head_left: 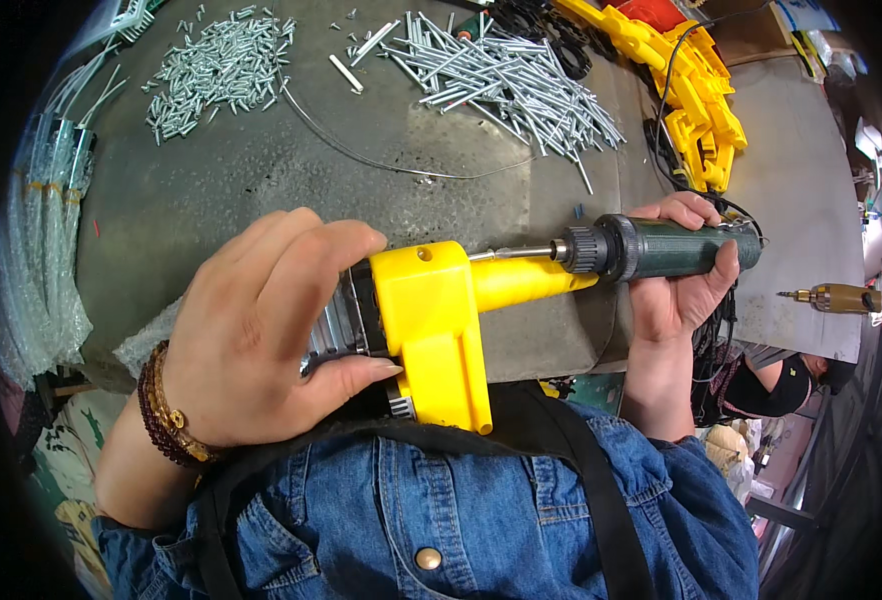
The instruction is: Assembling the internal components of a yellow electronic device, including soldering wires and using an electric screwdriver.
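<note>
My left hand (261, 330) is wrapped around the grey ribbed metal body of a power tool, whose yellow plastic housing (426, 300) and yellow handle (521, 282) extend to the right. Its thumb and fingertips press near the housing's edge. Gripped in my right hand (661, 300) is a dark green electric screwdriver (676, 250), held level above the handle. The bit (531, 250) points left, and a thin silver screw (483, 255) at its tip meets the housing's right side. How deep the screw sits is hidden.
Beyond my hands on the grey table lie a heap of short screws (221, 75) and a heap of long screws (511, 85). Yellow plastic housings (696, 90) are at the far right, bubble-wrapped parts (51, 230) at the left. A gold-brown screwdriver (841, 298) and another person (766, 388) are to the right.
</note>
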A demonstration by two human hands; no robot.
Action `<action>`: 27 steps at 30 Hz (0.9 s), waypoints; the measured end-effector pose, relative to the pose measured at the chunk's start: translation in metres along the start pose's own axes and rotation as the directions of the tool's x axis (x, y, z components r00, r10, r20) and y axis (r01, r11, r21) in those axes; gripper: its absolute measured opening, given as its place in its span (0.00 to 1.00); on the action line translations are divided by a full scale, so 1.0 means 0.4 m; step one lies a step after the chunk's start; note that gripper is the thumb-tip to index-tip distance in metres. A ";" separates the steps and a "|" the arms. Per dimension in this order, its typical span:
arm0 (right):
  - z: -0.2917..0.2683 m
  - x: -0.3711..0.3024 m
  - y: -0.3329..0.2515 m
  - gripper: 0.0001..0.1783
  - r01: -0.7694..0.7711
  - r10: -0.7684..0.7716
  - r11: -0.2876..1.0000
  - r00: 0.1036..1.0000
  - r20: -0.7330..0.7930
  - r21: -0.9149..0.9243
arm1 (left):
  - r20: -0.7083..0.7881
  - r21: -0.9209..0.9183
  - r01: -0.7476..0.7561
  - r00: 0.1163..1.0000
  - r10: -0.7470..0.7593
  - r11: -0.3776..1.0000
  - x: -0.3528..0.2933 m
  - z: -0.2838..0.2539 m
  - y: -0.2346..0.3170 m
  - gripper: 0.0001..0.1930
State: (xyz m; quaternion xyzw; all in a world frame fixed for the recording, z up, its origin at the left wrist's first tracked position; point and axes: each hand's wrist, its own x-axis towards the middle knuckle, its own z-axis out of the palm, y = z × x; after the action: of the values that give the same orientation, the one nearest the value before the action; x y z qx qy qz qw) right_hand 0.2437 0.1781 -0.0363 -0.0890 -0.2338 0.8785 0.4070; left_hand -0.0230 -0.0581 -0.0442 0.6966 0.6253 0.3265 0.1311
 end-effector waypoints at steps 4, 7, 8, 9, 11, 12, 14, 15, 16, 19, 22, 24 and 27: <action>0.004 0.006 0.011 0.21 -0.026 0.026 1.000 1.000 0.013 0.000 | -0.002 -0.002 0.010 1.000 -0.010 1.000 0.004 0.001 -0.001 0.38; 0.001 0.013 0.016 0.21 -0.029 0.029 1.000 0.999 0.026 0.001 | -0.019 -0.008 -0.004 1.000 0.004 1.000 0.009 0.002 0.000 0.37; 0.000 0.016 0.020 0.21 -0.040 0.039 0.999 0.999 0.018 0.028 | -0.027 -0.017 -0.014 1.000 0.013 1.000 0.010 0.002 0.001 0.37; 0.000 0.019 0.023 0.21 -0.050 0.050 0.997 0.999 0.010 0.054 | -0.028 -0.018 -0.011 1.000 0.011 1.000 0.012 0.004 -0.001 0.37; 0.003 0.027 0.029 0.20 -0.071 0.071 0.995 0.997 0.012 0.072 | -0.073 -0.050 -0.074 0.995 0.071 0.996 0.016 0.007 -0.005 0.37; 0.005 0.030 0.030 0.20 -0.091 0.090 0.992 0.996 0.014 0.092 | -0.075 -0.051 -0.074 0.995 0.070 0.996 0.017 0.009 -0.005 0.37; 0.004 0.032 0.036 0.20 -0.100 0.098 0.990 0.995 0.017 0.101 | -0.090 -0.080 -0.087 0.993 0.080 0.993 0.017 0.016 -0.008 0.36; 0.003 0.034 0.039 0.19 -0.105 0.104 0.988 0.994 0.020 0.110 | -0.091 -0.079 -0.083 0.993 0.076 0.993 0.017 0.016 -0.008 0.36; 0.004 0.033 0.039 0.19 -0.107 0.105 0.988 0.994 0.019 0.109 | -0.098 -0.076 -0.095 0.991 0.087 0.993 0.018 0.016 -0.008 0.36; 0.006 0.031 0.041 0.20 -0.107 0.105 0.985 0.994 0.019 0.137 | -0.103 -0.081 -0.102 0.990 0.094 0.991 0.021 0.014 -0.006 0.35; 0.008 0.031 0.043 0.20 -0.107 0.107 0.987 0.994 0.009 0.121 | -0.100 -0.103 -0.095 0.991 0.085 0.990 0.022 0.014 -0.007 0.35; 0.008 0.030 0.042 0.20 -0.097 0.096 0.990 0.995 0.008 0.104 | -0.101 -0.120 -0.092 0.992 0.080 0.988 0.024 0.016 -0.008 0.34; 0.006 0.031 0.048 0.20 -0.091 0.090 0.989 0.996 0.008 0.116 | -0.088 -0.116 -0.083 0.993 0.073 0.990 0.021 0.015 -0.008 0.34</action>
State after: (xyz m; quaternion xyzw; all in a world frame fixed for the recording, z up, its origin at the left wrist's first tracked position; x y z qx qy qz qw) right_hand 0.2217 0.1760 -0.0431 -0.0746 -0.1784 0.9083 0.3709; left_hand -0.0218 -0.0479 -0.0482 0.6971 0.5820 0.3970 0.1332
